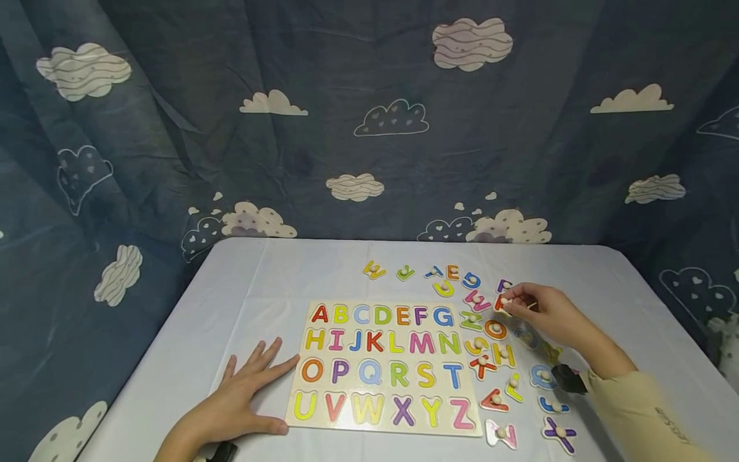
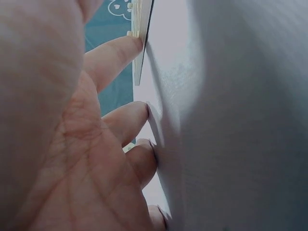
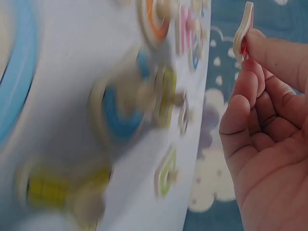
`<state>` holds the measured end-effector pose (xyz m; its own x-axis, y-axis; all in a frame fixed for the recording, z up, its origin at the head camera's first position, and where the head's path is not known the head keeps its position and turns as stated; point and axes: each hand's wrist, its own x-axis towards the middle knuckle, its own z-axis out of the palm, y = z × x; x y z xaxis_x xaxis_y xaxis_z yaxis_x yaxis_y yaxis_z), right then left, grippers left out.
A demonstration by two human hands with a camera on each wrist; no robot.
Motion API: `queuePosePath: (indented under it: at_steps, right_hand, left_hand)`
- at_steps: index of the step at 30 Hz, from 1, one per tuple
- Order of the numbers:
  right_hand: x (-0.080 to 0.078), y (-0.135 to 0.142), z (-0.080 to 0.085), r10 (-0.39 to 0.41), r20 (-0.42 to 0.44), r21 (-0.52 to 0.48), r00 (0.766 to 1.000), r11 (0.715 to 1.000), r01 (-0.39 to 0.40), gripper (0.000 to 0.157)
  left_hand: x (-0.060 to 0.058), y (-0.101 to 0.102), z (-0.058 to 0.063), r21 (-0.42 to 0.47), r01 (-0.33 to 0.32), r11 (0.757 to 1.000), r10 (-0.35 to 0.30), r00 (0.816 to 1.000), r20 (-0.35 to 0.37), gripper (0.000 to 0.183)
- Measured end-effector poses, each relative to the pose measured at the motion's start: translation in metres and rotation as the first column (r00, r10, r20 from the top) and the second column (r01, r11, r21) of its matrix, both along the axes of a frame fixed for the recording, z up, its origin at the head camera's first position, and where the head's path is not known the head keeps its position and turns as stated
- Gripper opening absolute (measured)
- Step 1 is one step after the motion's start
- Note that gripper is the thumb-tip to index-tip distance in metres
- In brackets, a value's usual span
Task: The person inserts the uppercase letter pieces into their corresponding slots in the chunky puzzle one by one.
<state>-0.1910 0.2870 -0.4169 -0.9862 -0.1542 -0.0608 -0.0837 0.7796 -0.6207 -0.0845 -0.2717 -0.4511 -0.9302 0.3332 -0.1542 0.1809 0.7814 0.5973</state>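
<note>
Between thumb and fingertips, my right hand point(image 1: 539, 311) pinches a red letter piece point(image 1: 501, 304), seemingly an A, above the loose letters right of the board. The right wrist view shows this piece point(image 3: 244, 31) edge-on and lifted off the table, its knob hidden by the fingers. My left hand point(image 1: 245, 391) rests on the white cloth with its fingers spread. Its index finger point(image 2: 115, 60) and thumb touch the left edge of the wooden alphabet board point(image 1: 383, 367). Printed coloured letters A to Z run across the board in four rows.
Knobbed letter pieces lie loose behind and right of the board, among them an orange O point(image 1: 495, 330), a purple X point(image 1: 559, 434), a blue Q point(image 1: 543, 377) and a yellow W point(image 1: 374, 270). A dark cloud-patterned curtain point(image 1: 323, 51) hangs behind the white-covered table point(image 1: 242, 282).
</note>
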Motion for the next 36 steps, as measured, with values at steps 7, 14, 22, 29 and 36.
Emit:
queuePosePath:
  at_steps: [7, 14, 22, 29, 36]
  right_hand:
    - [-0.010, -0.040, -0.004, 0.057, 0.007, -0.050, 0.998, 0.997, -0.057, 0.027]
    - [-0.020, -0.080, -0.008, 0.117, 0.006, -0.101, 0.993, 0.988, -0.116, 0.023]
    - [-0.030, -0.134, -0.010, 0.203, -0.014, -0.188, 0.979, 0.961, -0.202, 0.016]
    - [-0.032, -0.184, -0.014, 0.238, -0.007, -0.232, 0.971, 0.944, -0.233, 0.015]
    - [-0.032, -0.221, -0.018, 0.277, -0.027, -0.271, 0.960, 0.923, -0.274, 0.012]
  left_hand:
    - [0.000, 0.001, 0.000, 0.006, -0.006, 1.000, 0.006, 1.000, 0.008, 0.109]
    - [0.001, -0.002, -0.002, 0.012, 0.013, 1.000, -0.012, 1.000, -0.009, 0.109]
    - [0.001, -0.002, -0.002, 0.007, 0.019, 1.000, -0.019, 1.000, -0.017, 0.109]
    - [0.002, -0.003, 0.000, 0.013, 0.022, 1.000, -0.022, 0.999, -0.025, 0.111]
    - [0.002, -0.003, 0.000, 0.020, 0.027, 0.999, -0.026, 0.999, -0.031, 0.110]
